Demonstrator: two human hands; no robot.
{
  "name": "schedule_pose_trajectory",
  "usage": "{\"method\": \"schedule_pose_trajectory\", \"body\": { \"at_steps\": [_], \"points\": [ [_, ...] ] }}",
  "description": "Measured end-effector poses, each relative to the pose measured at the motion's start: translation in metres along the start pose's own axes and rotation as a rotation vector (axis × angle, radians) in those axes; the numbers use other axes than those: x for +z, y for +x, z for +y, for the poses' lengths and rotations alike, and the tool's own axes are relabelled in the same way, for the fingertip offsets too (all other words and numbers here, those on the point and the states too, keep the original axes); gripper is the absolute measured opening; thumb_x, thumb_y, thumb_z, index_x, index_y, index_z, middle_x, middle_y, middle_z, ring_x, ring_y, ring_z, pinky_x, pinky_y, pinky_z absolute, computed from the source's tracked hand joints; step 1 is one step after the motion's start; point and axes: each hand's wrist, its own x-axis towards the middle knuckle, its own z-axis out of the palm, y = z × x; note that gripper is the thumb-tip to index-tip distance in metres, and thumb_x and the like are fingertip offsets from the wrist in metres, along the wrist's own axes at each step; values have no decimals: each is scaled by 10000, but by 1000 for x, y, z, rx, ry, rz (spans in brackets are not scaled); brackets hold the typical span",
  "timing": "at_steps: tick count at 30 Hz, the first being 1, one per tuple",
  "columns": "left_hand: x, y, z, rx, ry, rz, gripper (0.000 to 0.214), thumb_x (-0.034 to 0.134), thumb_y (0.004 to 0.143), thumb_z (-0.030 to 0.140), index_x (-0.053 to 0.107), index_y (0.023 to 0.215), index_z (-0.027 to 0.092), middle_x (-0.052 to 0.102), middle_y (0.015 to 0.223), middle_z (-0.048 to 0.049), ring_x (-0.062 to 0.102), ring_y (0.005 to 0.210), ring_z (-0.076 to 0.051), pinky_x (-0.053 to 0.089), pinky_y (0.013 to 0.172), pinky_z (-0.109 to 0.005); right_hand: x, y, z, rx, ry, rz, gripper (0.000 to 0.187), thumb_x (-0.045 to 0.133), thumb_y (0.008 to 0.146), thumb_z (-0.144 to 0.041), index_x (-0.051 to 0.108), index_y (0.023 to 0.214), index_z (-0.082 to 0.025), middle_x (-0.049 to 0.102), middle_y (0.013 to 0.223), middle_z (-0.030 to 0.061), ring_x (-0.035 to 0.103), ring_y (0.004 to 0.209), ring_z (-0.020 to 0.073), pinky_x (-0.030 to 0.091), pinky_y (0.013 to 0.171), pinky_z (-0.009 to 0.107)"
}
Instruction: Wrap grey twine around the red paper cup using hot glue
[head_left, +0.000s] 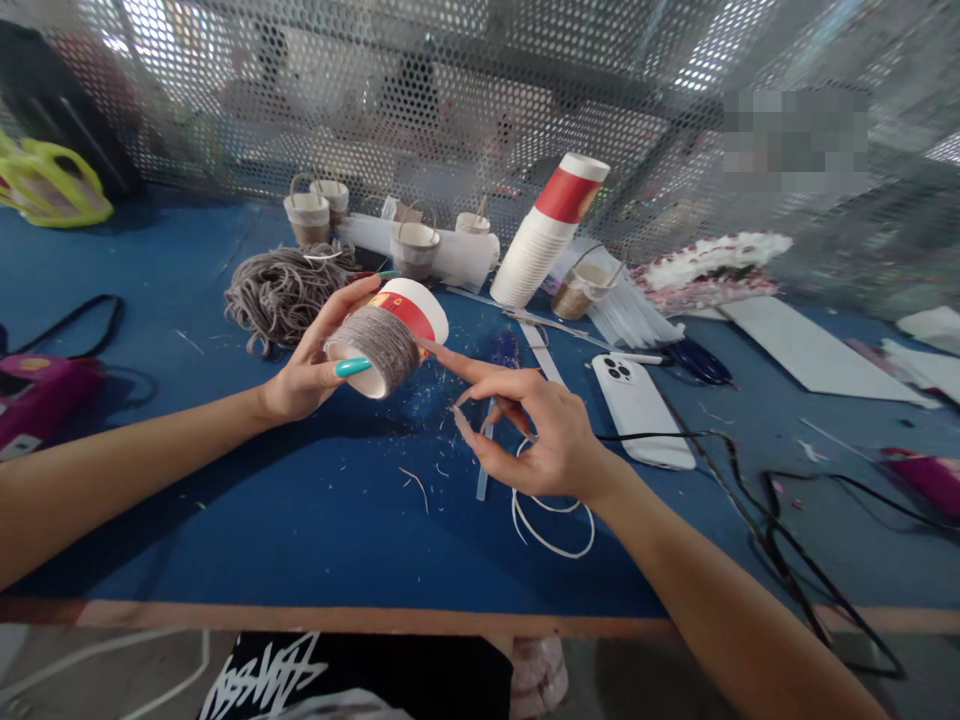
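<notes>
My left hand (304, 375) grips a paper cup (420, 305) tilted on its side above the table, thumb on its base and fingers behind it. Grey yarn (382, 345) is wound round the lower part of the cup; the red band and white rim stay bare. My right hand (544, 430) is just right of the cup, its index finger stretched out to the edge of the wound yarn. The other fingers are bent and apart, with nothing visible between them. Behind my left hand lies a loose heap of grey yarn (281, 295).
Behind stand small handled cup baskets (415, 250) and a leaning stack of paper cups (536, 245). A white phone (641, 410), black cable (731, 460) and white cord (559, 550) lie to the right. Purple glue guns (49, 395) are at both sides. Perforated metal (465, 110) borders the back.
</notes>
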Motion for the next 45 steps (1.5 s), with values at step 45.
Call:
{"method": "schedule_pose_trajectory", "body": {
  "at_steps": [45],
  "points": [
    [11,-7,11,-277,-283,246,899,887,597,404,532,1405,231,756,972,-14,695,1065,-271,461,1115,-496,15,-6,0,119,154,-126,286,566,870,-174,451,1123,-244,648,1334,107,448,499,27,493,511,220]
  ]
}}
